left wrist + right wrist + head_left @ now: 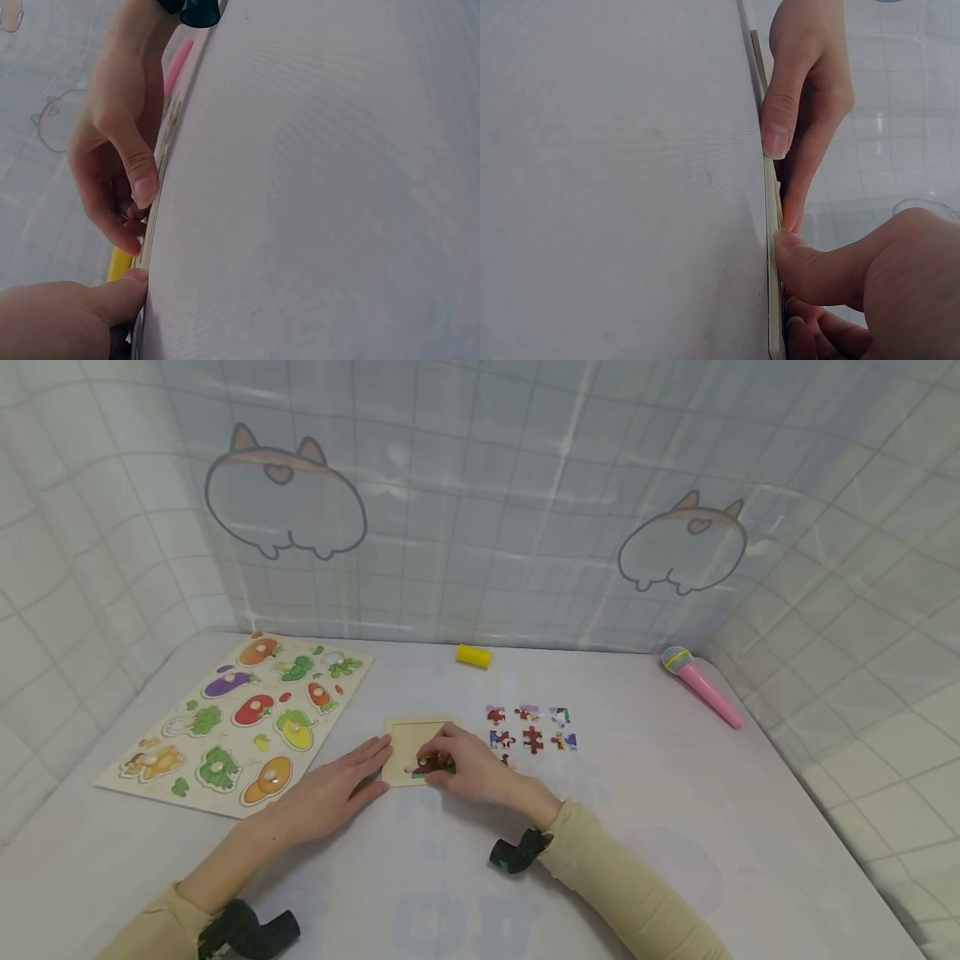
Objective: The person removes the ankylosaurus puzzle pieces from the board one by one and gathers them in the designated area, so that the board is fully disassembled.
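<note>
A small square wooden puzzle tray (405, 740) lies flat on the table, with brown and green jigsaw pieces (429, 766) in its lower part. My left hand (330, 793) holds the tray's left edge, its fingers nearly straight and the thumb at the near corner. Over the tray's right half is my right hand (474, 767), thumb and fingertips bent around a jigsaw piece there; the hand hides much of that side. In the right wrist view, the right thumb (802, 262) is low at the tray's edge (773, 300), close to the left hand (810, 82).
Several loose jigsaw pieces (532, 739) lie in rows right of the tray. A vegetable peg board (242, 739) sits at the left. Toward the back are a yellow cylinder (474, 656) and a pink toy microphone (701, 687). A tile-patterned curtain (480, 527) hangs behind.
</note>
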`<action>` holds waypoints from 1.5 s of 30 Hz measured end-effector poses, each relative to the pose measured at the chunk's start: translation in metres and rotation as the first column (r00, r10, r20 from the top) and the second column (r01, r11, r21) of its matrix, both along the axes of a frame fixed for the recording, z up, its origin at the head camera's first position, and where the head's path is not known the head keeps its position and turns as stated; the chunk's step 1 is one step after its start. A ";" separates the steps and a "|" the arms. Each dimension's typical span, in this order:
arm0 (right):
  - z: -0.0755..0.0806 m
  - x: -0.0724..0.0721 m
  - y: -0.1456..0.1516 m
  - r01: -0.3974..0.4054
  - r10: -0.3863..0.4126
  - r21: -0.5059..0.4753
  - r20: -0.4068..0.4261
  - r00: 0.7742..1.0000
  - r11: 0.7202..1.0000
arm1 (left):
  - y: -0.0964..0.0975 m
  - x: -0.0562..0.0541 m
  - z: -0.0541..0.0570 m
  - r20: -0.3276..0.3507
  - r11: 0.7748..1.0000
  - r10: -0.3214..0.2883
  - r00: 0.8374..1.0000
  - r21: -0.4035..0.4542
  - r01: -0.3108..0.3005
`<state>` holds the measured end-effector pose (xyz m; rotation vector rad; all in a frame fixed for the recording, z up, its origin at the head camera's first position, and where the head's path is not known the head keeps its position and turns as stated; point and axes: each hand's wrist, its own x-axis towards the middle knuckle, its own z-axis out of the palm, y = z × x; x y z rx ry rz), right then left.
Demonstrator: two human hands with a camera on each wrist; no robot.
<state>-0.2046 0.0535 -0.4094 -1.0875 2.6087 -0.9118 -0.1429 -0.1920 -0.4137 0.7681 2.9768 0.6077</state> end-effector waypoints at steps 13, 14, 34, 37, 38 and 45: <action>0.002 0.000 0.000 -0.016 0.016 0.017 0.000 1.000 1.000 | 0.000 0.001 0.002 -0.001 1.000 -0.003 1.000 -0.003 0.003; 0.002 0.000 0.000 -0.020 0.020 0.018 -0.004 1.000 1.000 | 0.000 0.001 0.002 0.001 1.000 -0.002 1.000 -0.003 0.002; 0.000 0.002 -0.001 -0.019 0.018 0.008 0.010 1.000 1.000 | -0.002 0.001 0.000 -0.008 1.000 -0.016 1.000 0.000 0.016; 0.000 0.002 -0.001 -0.021 0.021 0.007 0.004 1.000 1.000 | -0.001 0.001 0.000 -0.010 1.000 -0.016 1.000 -0.002 0.016; 0.000 0.002 -0.001 -0.022 0.022 0.008 0.003 1.000 1.000 | -0.001 0.001 0.000 -0.010 1.000 -0.016 1.000 -0.002 0.016; 0.001 0.002 -0.001 -0.032 0.032 0.018 -0.007 0.999 0.999 | -0.001 0.001 0.000 -0.008 1.000 -0.015 1.000 0.003 0.015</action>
